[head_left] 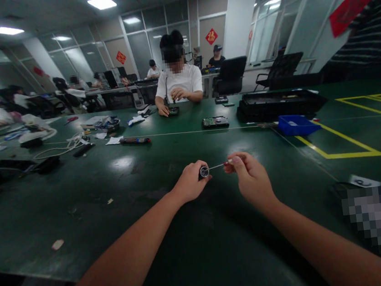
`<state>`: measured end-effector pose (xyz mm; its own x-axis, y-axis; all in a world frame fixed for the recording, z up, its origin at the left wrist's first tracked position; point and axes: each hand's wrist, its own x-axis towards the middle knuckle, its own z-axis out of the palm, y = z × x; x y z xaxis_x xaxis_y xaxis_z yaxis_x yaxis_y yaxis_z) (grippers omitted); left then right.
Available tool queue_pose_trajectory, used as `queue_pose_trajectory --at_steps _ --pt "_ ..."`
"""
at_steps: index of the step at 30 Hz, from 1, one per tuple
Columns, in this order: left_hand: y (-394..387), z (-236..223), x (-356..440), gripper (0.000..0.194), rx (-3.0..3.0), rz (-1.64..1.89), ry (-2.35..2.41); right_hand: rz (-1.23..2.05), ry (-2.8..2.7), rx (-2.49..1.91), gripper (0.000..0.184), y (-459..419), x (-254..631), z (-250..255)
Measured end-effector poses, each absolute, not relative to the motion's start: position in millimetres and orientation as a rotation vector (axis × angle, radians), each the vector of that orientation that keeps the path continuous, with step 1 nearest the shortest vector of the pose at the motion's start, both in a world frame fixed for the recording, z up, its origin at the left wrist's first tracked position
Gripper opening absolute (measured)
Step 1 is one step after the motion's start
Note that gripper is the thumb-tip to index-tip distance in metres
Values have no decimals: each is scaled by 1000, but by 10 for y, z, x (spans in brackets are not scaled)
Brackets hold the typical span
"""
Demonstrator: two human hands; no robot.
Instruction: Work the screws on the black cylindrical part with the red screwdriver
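Note:
My left hand [192, 182] is closed around a small dark cylindrical part [203, 172] with a pale round rim, held just above the green table. Between finger and thumb, my right hand [252, 179] grips a screwdriver [227, 162] with a thin metal shaft and a reddish handle end. The shaft points left, its tip at the round opening of the cylindrical part. Most of the handle is hidden by my right fingers, and the body of the part by my left hand.
Across the green table [148, 253] a person [178, 78] handles a small dark device. A circuit-board device [215, 121], a blue tray [297, 125], a long black casing [278, 103] and a dark pen-like tool [135, 140] lie beyond my hands. Cables [63, 147] and papers lie left.

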<state>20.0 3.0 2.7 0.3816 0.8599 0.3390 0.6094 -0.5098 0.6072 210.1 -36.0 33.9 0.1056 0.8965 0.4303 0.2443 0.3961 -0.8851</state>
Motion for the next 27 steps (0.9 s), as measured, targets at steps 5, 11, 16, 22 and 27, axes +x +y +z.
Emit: queue_pose_trajectory --at_steps 5,11,16,22,27 --pt "11 38 198 15 2274 914 1237 528 -1487 -1152 28 -388 2092 335" --pt "32 10 194 15 2270 907 1214 482 -1575 -1170 27 -425 2100 406" --pt "42 -10 193 17 2285 886 1219 181 -1712 -1315 36 -463 2120 477" --pt "39 -6 182 16 2270 885 1224 77 -1757 -1292 40 -471 2128 459" --pt "48 -14 177 15 2287 895 1236 109 -1833 -1230 25 -472 2140 473"
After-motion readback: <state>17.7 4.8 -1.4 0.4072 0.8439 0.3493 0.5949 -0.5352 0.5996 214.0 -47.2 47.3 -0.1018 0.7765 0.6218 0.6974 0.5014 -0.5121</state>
